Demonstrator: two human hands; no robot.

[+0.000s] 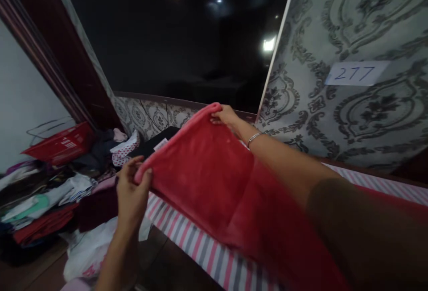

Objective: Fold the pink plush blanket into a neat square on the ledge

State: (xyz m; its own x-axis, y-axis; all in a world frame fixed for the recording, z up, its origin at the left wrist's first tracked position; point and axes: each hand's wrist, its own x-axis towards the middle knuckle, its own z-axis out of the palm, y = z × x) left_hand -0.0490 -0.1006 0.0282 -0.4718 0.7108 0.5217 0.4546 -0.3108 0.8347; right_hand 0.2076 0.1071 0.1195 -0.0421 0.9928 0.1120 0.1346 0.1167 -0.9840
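Left hand [131, 190] and right hand [230, 118] pinch the soft, flat red cloth [207, 170]; a loose thumb could drop its edge onto the pink-grey-white striped cloth [202, 247]

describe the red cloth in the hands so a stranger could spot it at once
Find the big dark screen, then look below it to the striped cloth. Over those stripes is the red cloth, its far edge held by the left hand and the right hand. It is plain red, unlike the striped cloth, and held up, unlike the red fabric heaped at far left.
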